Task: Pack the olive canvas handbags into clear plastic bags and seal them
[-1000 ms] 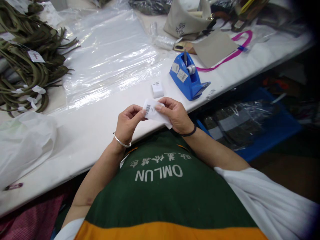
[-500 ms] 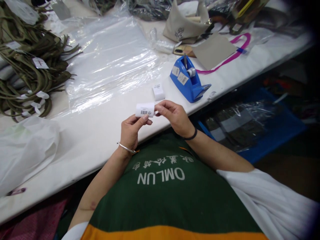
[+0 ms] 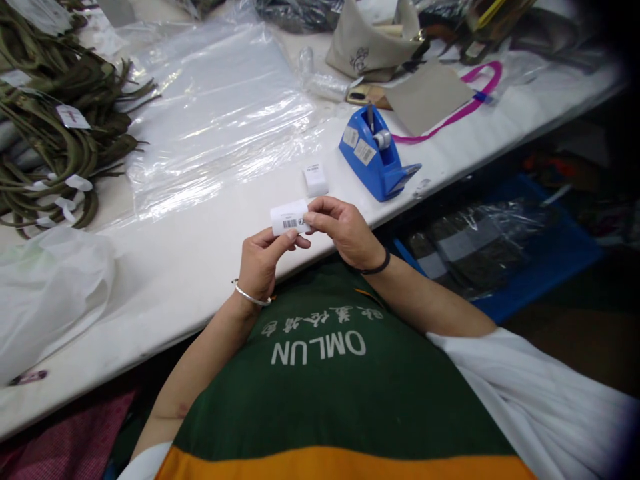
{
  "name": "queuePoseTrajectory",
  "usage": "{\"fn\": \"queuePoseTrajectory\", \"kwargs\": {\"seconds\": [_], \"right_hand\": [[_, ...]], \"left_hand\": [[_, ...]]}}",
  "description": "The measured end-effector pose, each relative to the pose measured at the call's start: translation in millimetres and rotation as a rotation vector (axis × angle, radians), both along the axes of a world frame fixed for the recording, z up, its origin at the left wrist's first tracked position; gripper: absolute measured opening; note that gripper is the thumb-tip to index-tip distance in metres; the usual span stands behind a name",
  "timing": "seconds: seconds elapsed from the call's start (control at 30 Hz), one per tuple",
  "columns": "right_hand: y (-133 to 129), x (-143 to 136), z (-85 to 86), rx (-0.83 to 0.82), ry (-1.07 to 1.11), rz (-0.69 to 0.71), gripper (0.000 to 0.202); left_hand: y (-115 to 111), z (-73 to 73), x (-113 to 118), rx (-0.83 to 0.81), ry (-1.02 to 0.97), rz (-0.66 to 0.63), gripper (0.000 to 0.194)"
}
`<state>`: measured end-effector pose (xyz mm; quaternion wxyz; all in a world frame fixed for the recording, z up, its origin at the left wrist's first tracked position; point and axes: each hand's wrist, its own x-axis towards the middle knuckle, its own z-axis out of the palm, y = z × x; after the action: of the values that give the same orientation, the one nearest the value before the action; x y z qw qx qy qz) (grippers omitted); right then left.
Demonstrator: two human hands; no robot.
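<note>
Between both hands, barcode label (image 3: 289, 217), pinched by left hand (image 3: 261, 262), right hand (image 3: 345, 230)

Both hands meet just above the near edge of the white counter (image 3: 200, 267). The left hand (image 3: 260, 261) and the right hand (image 3: 345, 230) pinch a small white barcode label (image 3: 289, 218) between fingertips, the left from below and the right at its right end. At one o'clock from the label a small white label stack (image 3: 315, 179) lies on the counter, and just beyond it, at two o'clock, stands a blue tape dispenser (image 3: 377, 157). Clear plastic sheeting (image 3: 220, 113) spreads at eleven o'clock. Olive straps (image 3: 55, 140) with white tags pile at ten o'clock. A pink cord (image 3: 465, 103) and a beige pouch (image 3: 373, 40) lie at one o'clock, well apart.
</note>
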<state>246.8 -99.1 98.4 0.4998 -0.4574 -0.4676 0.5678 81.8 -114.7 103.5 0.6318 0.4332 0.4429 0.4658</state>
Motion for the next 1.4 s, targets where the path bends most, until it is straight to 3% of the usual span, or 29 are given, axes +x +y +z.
{"fn": "queuePoseTrajectory", "kwargs": {"seconds": [1.07,1.2,1.4], "right_hand": [[18,5,-18.1,-0.060,0.065,-0.013,0.024],[25,5,-37.3,-0.052,0.060,-0.011,0.022],[39,10,-81.5,-0.093,-0.055,-0.029,0.024]], "left_hand": [[19,-8.3,7,0.024,0.078,0.006,0.020],[26,-25.4,3,0.048,0.173,-0.045,0.022],[46,-76.3,1,-0.010,0.434,-0.081,0.027]]}}
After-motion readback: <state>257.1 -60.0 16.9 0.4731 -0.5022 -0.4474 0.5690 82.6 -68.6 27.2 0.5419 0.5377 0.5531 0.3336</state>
